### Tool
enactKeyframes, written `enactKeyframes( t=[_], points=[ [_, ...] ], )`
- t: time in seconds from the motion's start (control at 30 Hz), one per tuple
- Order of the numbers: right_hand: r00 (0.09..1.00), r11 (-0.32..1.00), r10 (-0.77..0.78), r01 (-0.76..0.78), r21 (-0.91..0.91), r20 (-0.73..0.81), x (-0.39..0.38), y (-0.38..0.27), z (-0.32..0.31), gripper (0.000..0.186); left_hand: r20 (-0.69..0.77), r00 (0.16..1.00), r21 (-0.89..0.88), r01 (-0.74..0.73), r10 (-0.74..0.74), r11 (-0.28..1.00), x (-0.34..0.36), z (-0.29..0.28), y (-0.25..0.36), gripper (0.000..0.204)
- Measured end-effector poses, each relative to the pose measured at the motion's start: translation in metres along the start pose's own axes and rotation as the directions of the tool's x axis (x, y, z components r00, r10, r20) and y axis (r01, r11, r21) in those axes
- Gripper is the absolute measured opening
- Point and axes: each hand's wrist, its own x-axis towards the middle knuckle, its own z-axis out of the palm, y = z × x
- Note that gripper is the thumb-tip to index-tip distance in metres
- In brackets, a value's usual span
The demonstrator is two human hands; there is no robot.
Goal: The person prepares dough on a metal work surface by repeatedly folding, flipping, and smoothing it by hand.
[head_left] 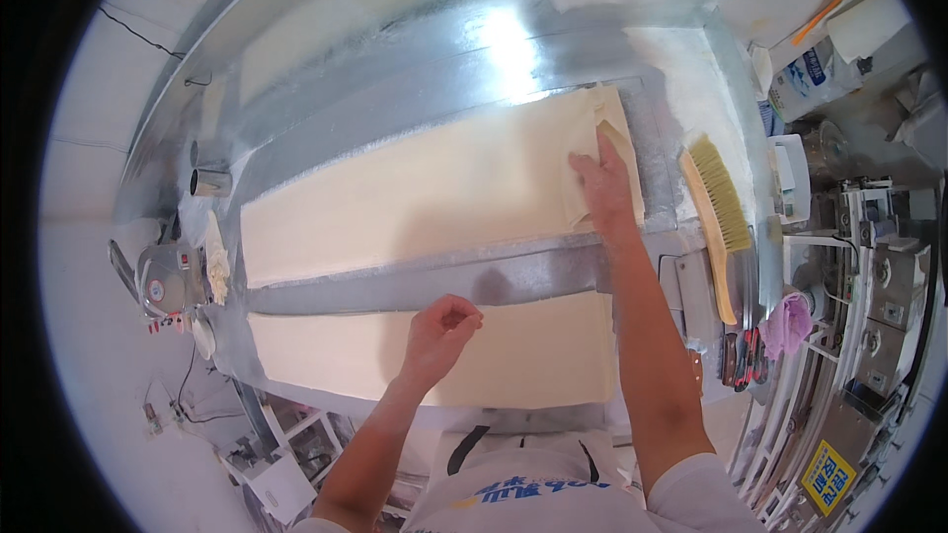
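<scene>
Two long, pale dough sheets lie side by side on a metal worktop. The far dough sheet is the wider one, and its right end is lifted and folded over a little. My right hand is at that end, its fingers tucked against the raised flap and its thumb pointing left. Above the near dough sheet, close to its far edge, is my left hand. Its fingers are curled in with the thumb near them, and nothing shows in them.
On the right lie a wooden-handled brush, a metal scraper and several knives with dark and red handles. A pink cloth hangs beyond them. At the left stand a metal cup and a kitchen scale. Flour dusts the worktop.
</scene>
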Motion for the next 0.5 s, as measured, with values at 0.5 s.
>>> enactKeyframes(
  t=[0.5],
  points=[
    [0.995,0.858,-0.083,0.046,-0.512,-0.05,-0.013,0.004,0.013,0.057,0.046,0.899,0.674,-0.35,0.436,0.651,0.238,0.122,0.194,0.053]
  ],
)
